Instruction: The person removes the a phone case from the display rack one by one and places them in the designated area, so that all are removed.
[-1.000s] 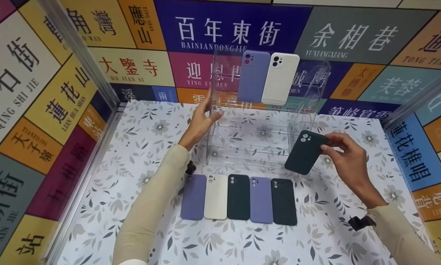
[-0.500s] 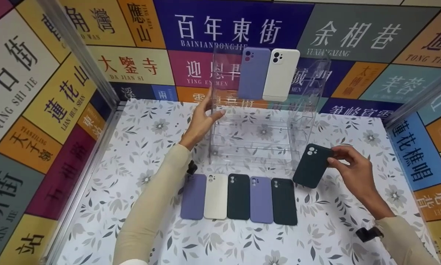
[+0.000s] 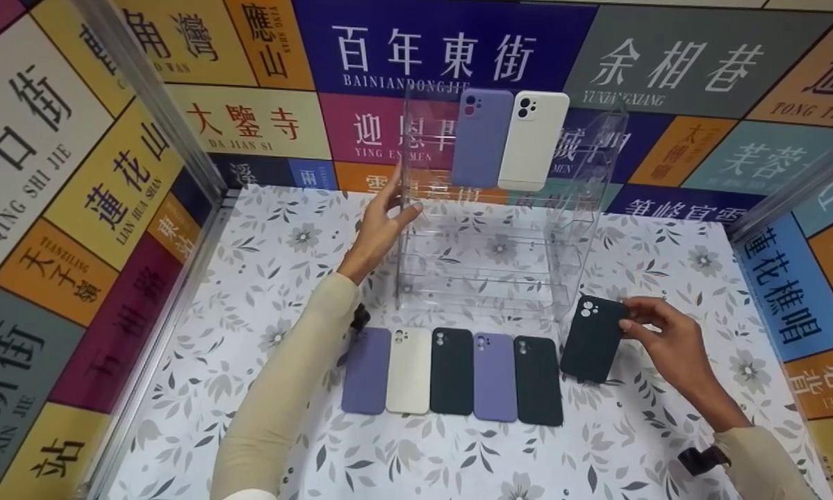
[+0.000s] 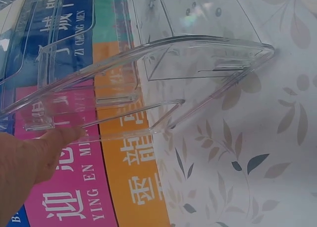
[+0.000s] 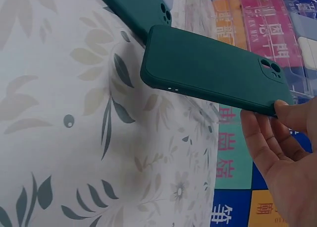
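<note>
My right hand [image 3: 670,354] pinches a dark green phone case [image 3: 592,340] by its upper right edge. The case tilts, its lower end close over the cloth, just right of a row of cases. In the right wrist view the pinched case [image 5: 213,71] shows its camera cutouts near the thumb. With the left hand [image 3: 378,226] I grip the left side of a clear acrylic display stand [image 3: 479,267], thumb in front. On its upper tier a lavender case [image 3: 483,139] and a white case [image 3: 533,142] stand side by side.
In the row lie a purple case [image 3: 366,371], a cream case [image 3: 408,371], a dark green case [image 3: 451,371], a lavender case [image 3: 495,377] and another dark case [image 3: 538,380]. Panels [image 3: 444,48] with printed signs stand behind and at both sides of the leaf-patterned cloth [image 3: 388,458].
My right hand has brought the dark green case down and toward me, from beside the stand to the right end of the row. The left hand stays at the stand.
</note>
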Motion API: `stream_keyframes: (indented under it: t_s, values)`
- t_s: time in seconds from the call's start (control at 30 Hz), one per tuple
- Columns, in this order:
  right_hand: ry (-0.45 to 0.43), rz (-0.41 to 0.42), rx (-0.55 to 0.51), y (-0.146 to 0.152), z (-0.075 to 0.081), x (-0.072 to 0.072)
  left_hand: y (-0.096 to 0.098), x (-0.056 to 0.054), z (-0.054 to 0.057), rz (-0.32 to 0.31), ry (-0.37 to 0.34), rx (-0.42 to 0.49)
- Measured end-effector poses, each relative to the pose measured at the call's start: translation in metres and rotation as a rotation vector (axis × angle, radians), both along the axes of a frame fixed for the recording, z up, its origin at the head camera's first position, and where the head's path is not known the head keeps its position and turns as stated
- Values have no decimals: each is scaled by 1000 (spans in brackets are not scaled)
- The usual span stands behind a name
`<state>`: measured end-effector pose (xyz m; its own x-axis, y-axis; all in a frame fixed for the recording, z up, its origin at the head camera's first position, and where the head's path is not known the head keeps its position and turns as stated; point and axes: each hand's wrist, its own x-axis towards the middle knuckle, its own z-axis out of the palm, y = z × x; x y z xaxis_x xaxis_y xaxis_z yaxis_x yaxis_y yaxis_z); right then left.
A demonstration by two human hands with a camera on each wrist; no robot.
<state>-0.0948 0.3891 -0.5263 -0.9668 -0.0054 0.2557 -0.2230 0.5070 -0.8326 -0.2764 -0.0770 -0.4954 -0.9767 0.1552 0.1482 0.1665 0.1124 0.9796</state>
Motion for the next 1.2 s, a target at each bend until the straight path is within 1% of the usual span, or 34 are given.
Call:
stream_keyframes:
  t_s: [0.17,0.33,0.4,0.57,0.7,0.9,1.07,1.2]
  values:
    - [-39,22,5,5,-6,5,2,1,1,13,13,-61]
    - [-105,38,-20,9,-16,7,1,1,2,18,8,-114]
    - [-125,27,-28,10,-21,7,2,1,3,22,14,-116]
    - [-167,15,-8,14,-31,8,3,0,3,35,24,-105]
    - [-197,20,38,15,-39,8,3,0,2,39,27,-95]
    - [-221,3,104,16,-50,7,3,0,2,26,14,-82]
    - [-238,3,139,14,-54,6,3,2,3,24,11,-51]
    - [-254,-2,160,12,-55,6,6,1,4,31,21,-61]
